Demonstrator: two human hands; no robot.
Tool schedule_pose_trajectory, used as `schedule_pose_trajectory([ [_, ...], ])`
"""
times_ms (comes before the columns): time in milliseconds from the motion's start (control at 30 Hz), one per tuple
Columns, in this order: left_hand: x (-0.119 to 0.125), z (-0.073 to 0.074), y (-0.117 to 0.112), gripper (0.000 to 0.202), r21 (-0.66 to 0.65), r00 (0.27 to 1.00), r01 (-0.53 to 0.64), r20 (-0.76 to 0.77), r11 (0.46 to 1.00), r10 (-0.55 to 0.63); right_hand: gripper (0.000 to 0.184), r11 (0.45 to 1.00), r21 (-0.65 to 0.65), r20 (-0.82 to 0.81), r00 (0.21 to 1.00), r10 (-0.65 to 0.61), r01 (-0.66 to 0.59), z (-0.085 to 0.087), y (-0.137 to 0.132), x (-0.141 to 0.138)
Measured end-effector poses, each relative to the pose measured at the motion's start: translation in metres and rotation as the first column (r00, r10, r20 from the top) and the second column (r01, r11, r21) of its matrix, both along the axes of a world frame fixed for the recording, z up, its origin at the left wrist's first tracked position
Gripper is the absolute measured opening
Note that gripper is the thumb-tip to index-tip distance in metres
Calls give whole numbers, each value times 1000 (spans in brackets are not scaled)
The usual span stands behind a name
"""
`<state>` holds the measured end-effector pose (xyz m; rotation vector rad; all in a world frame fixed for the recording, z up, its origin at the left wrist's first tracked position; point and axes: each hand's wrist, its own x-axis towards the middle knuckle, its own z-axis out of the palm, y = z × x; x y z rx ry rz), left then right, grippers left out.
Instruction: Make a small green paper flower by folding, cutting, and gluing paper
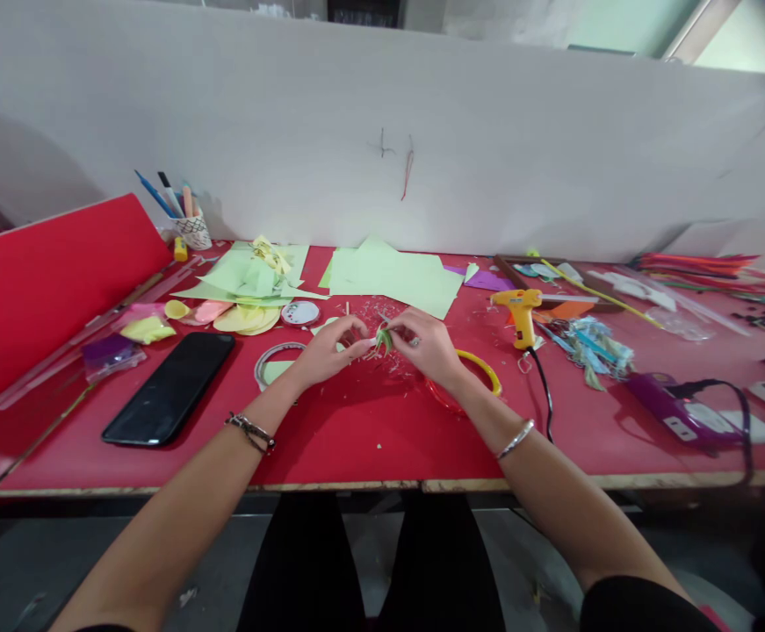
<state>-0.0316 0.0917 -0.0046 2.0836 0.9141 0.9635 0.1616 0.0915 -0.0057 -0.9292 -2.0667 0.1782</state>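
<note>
Strips (386,341), thin and green, were held between the two hands above the middle of the red table (342,439). The grip of the left hand (329,354) was pinched together, thumb to fingers, on a small pale piece (372,341) at the left side of the strips; what it was made of could not be told. The grip of the right hand (431,345) was likewise closed to a pinch, with the strips caught by the fingertips.

Fine clippings (388,312) were scattered beneath and behind the hands. A white ring (260,369) was laid beside the left wrist, while a yellow ring (493,376) and a red ring (444,403) were partly hidden by the right forearm. Pale green sheets (388,270) were spread near the back wall (290,132), and pale yellow rounds (243,320) were piled farther left, next to a round white lid (300,313).

On the left side of the table, a black phone (169,389) was laid flat, and pens were stood in a patterned cup (192,232). On the right, a yellow glue gun (522,316) was placed near a blue-and-green bundle (596,347), with a purple device (682,412) set nearer the front edge.
</note>
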Motion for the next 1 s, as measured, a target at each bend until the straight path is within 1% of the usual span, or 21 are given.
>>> schedule_pose_trajectory([
  [133,0,1,0,19,6,999,14,-30,1000,-13,10,1000,0,-45,999,10,-10,1,0,0],
  [333,1,-3,1,16,14,998,59,6,998,-59,10,999,-25,-55,998,20,-22,1,0,-2],
  [400,1,-3,1,17,32,999,48,21,998,-49,10,999,-33,-57,998,13,-15,0,0,-2],
  [600,0,-1,-1,29,49,1000,25,8,998,-25,10,999,-37,-69,998,-7,4,-2,1,-2],
  [700,0,0,-1,27,61,999,33,-5,998,-33,10,999,-39,-71,997,7,-9,-3,2,-2],
  [800,0,1,-1,21,112,999,34,-32,993,-30,9,999,-43,-65,997,31,-33,-3,2,-3],
  [900,-1,2,0,13,213,997,28,-75,977,-12,9,998,-52,-62,998,34,-37,-3,1,-3],
  [1000,-2,1,0,7,324,991,13,-130,946,31,9,997,-61,-47,998,34,-37,-2,1,-3],
])
